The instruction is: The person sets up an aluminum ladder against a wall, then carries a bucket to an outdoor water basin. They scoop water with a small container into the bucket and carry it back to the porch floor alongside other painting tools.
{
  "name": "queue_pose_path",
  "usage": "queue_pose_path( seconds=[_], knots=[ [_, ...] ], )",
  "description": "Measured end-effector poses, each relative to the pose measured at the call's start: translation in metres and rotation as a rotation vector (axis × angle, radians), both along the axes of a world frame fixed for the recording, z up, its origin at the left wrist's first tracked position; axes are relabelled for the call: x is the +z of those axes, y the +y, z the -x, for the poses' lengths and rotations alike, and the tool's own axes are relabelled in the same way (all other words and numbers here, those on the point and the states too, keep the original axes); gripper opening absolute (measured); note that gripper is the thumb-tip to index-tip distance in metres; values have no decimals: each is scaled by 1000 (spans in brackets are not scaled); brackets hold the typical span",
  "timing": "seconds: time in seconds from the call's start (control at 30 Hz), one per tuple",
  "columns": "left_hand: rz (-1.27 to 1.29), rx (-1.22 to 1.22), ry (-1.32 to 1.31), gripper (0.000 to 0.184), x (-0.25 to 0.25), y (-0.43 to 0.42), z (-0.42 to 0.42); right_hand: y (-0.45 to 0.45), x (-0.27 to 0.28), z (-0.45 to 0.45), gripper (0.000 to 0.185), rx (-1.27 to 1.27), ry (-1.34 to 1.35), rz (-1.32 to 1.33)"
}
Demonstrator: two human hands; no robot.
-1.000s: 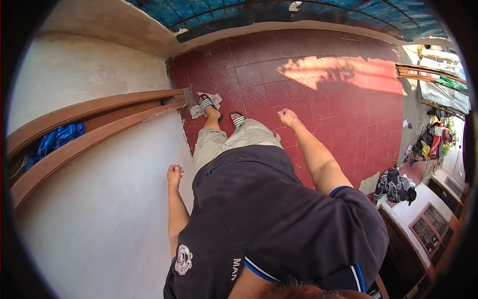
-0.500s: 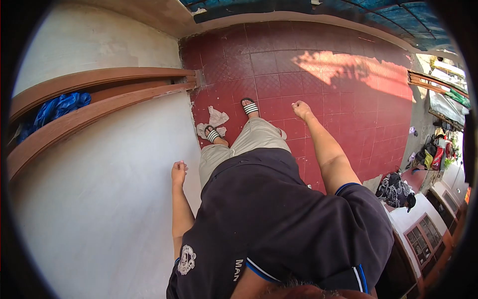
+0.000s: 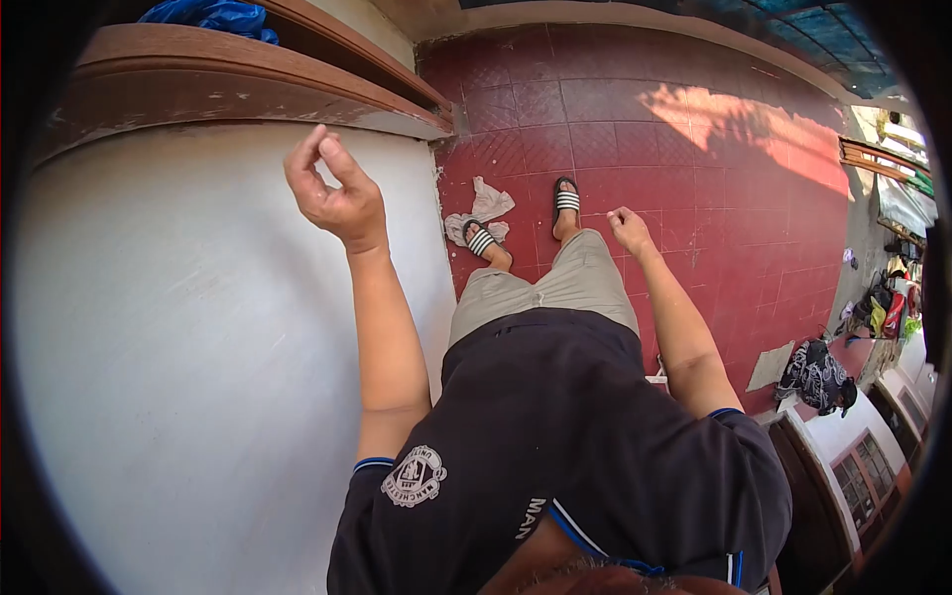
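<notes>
My left hand [image 3: 337,193] is raised in front of the white wall [image 3: 198,268], just below the brown wooden ledge [image 3: 218,84]. Its fingers curl loosely towards the thumb, and I see nothing between them. Lower on the right, my right hand [image 3: 629,230] hangs over the red tiled floor [image 3: 684,213] with its fingers folded in. No object shows in it. Striped slide sandals [image 3: 566,201] are on my feet. A pale, crumpled cloth [image 3: 490,201] lies on the floor beside and around my left foot.
Blue plastic sheeting [image 3: 223,17] rests in the ledge's recess. A black patterned bundle [image 3: 815,379] lies at right, near a paned window [image 3: 861,476]. Bags and other items [image 3: 888,302] pile up at the far right. Sunlight falls across the tiles.
My left hand has risen up along the wall to near the ledge. My right hand has lowered and drawn in slightly. The view has shifted, and my feet have moved relative to each other.
</notes>
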State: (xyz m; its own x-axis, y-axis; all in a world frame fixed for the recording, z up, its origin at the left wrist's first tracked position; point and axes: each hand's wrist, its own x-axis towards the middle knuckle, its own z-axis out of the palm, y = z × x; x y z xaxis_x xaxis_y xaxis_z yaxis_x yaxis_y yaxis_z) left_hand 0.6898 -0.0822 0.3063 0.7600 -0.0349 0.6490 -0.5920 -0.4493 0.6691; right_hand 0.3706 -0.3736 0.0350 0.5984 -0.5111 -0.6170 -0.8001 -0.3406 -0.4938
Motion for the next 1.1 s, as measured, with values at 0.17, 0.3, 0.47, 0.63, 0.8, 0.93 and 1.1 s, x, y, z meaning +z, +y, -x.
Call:
queue_pose_path(
  seconds=[0.17,0.3,0.47,0.63,0.8,0.93,1.1],
  knots=[
    [-33,109,-879,19,168,-14,-83,39,-18,90,31,-80,-49,-21],
    [107,17,-1034,26,246,-46,-121,36,-33,170,34,-104,129,12],
    [-572,521,-1457,27,284,-10,-175,16,-83,254,28,-522,62,-174],
    [-568,548,-1469,28,289,-15,-192,24,-68,277,24,-638,75,-249],
    [-414,387,-1132,28,272,-15,-217,37,-81,284,23,-630,94,-273],
    [-585,694,-1386,23,279,-17,-212,48,-94,269,22,-619,71,-328],
    [-522,685,-1401,22,276,-18,-213,51,-93,248,22,-638,32,-384]
  ],
)
